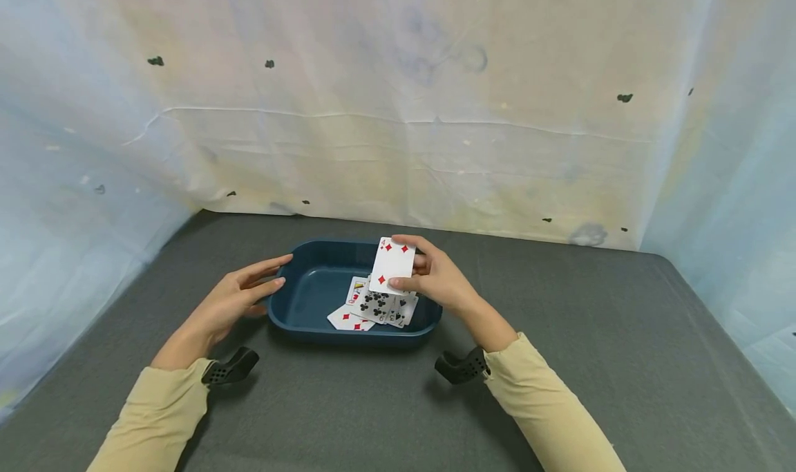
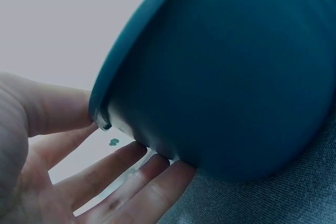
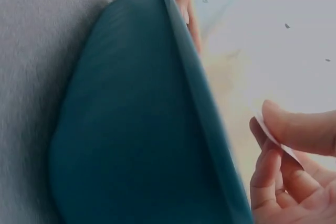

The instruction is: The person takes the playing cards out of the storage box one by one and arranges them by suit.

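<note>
- Nearest us, two tan sleeves (image 1: 155, 406) come in from the bottom edge of the head view, each with a black wrist mount (image 1: 229, 368) beside the cuff, over a grey cloth table (image 1: 591, 347).
- Past the cuffs we see a dark blue tray (image 1: 311, 330) standing on the table between our hands.
- In the tray lies a loose heap of playing cards (image 1: 376, 307) face up, gathered in its right half; we can make out black clubs and red diamonds among them, while the tray's left half shows bare floor.
- Our left hand (image 1: 239, 299) is spread, its fingers straight and a little apart, the fingertips (image 2: 137, 149) touching the tray's left outer wall just under the rim; the left wrist view shows the thumb at the rim and the fingers against the wall below it. It holds nothing.
- Our right hand (image 1: 435, 275) hangs above the tray's right side, thumb and fingers pinched on a diamond card (image 1: 392, 265), which stands tilted, face toward us, over the heap. In the right wrist view the thumb (image 3: 299, 127) presses the card's edge onto the curled fingers, just beside the tray's rim.
- Farthest off, a pale wrinkled sheet (image 1: 398, 112) with small dark marks rises behind the table and wraps round both sides.
</note>
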The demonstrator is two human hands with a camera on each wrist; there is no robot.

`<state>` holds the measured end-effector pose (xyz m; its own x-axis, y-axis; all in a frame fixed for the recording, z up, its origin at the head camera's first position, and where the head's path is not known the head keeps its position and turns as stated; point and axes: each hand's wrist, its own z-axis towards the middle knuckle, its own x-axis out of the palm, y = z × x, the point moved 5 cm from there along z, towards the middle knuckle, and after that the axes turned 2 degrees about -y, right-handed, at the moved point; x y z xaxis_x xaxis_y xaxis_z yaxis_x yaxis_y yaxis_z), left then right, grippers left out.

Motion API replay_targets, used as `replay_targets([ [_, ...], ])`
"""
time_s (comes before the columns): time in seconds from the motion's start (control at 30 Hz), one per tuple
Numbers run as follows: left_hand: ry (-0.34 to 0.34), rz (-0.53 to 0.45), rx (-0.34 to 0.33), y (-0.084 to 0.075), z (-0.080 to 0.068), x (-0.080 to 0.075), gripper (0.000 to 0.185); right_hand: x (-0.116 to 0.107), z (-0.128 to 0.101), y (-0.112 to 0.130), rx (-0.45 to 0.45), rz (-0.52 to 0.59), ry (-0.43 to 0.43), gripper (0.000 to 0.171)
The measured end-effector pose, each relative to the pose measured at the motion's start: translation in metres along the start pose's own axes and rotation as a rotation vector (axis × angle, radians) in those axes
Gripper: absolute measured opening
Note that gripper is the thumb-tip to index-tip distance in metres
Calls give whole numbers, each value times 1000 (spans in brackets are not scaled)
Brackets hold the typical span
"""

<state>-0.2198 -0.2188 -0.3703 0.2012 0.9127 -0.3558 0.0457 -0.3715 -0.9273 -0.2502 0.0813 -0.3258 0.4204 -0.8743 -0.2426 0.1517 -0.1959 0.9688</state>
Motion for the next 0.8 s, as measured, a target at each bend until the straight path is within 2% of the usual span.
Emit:
replay_targets([
  [0.2, -2, 2, 1, 1, 1, -1, 66, -16, -4, -3, -3, 35, -30, 71],
  [0.43, -4, 5, -7, 1, 1, -2, 66, -36, -5, -10, -18, 15, -144, 60],
  [0.67, -10, 5, -12, 1, 2, -3, 67, -57, -4, -26, 72, -31, -321, 54],
  [0.8, -13, -1, -16, 1, 2, -2, 67, -70, -4, -38, 114, -21, -379, 53],
])
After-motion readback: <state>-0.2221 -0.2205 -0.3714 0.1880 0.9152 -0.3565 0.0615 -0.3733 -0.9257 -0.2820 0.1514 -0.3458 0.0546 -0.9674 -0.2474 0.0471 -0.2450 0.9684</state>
